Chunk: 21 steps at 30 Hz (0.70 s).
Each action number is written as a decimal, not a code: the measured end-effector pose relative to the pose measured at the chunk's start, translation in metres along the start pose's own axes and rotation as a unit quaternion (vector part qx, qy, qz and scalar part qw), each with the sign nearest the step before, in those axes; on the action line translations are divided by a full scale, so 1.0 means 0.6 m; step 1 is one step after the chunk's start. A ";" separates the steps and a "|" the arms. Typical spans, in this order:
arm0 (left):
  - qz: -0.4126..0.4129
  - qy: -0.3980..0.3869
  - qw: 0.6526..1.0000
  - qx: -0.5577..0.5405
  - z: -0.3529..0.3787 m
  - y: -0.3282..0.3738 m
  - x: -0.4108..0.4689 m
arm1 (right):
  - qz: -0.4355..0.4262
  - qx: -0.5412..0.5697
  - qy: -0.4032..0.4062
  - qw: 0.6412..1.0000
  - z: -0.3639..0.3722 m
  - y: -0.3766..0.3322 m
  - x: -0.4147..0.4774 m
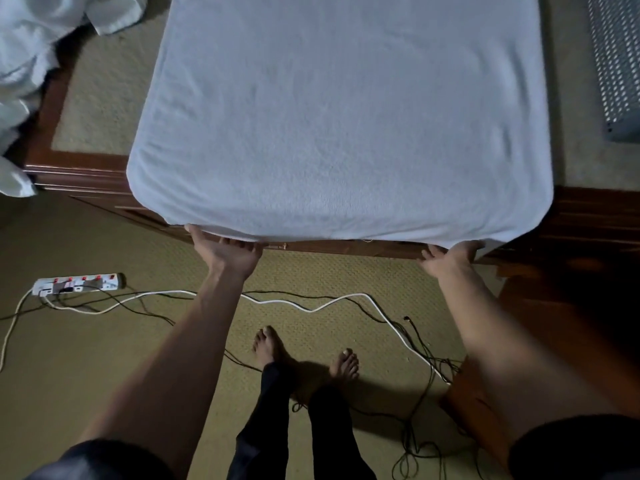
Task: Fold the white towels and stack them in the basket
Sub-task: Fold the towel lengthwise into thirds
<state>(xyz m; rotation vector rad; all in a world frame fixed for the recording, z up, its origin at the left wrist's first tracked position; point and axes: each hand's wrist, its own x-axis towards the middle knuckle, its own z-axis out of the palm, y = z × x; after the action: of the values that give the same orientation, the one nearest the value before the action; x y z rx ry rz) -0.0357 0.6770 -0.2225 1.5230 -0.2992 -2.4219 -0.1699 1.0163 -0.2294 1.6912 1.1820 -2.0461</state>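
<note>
A large white towel [339,119] lies spread flat over a wooden table [83,171], its near edge hanging just past the table's front. My left hand [228,251] grips the towel's near left corner from below, fingers curled round the hem. My right hand [450,256] grips the near right corner the same way. More crumpled white towels [31,46] are heaped at the far left of the table. A perforated grey basket [616,64] shows at the right edge.
A white power strip [78,284] lies on the carpet at the left, with white and black cables [311,306] trailing across the floor to the right. My bare feet [304,358] stand among the cables. Dark wooden furniture [571,306] fills the right side.
</note>
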 end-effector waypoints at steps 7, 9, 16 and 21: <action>-0.020 -0.022 0.999 -0.011 -0.055 0.013 -0.013 | -0.002 0.090 -0.030 0.995 -0.037 0.025 -0.018; -0.024 -0.016 0.999 -0.019 -0.072 0.022 -0.031 | -0.013 0.087 -0.047 0.995 -0.056 0.031 -0.045; 0.028 0.038 0.999 0.012 -0.078 0.091 -0.133 | -0.067 -0.008 -0.063 0.996 -0.107 0.000 -0.102; 0.064 0.046 0.997 0.023 -0.063 0.148 -0.193 | -0.083 0.008 0.043 0.996 -0.129 -0.046 -0.256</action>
<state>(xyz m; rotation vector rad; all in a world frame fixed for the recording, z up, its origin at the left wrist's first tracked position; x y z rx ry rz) 0.0564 0.6298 -0.1126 1.5792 -0.4236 -2.2546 -0.0853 1.0416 -0.0793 1.7597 1.3801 -2.1010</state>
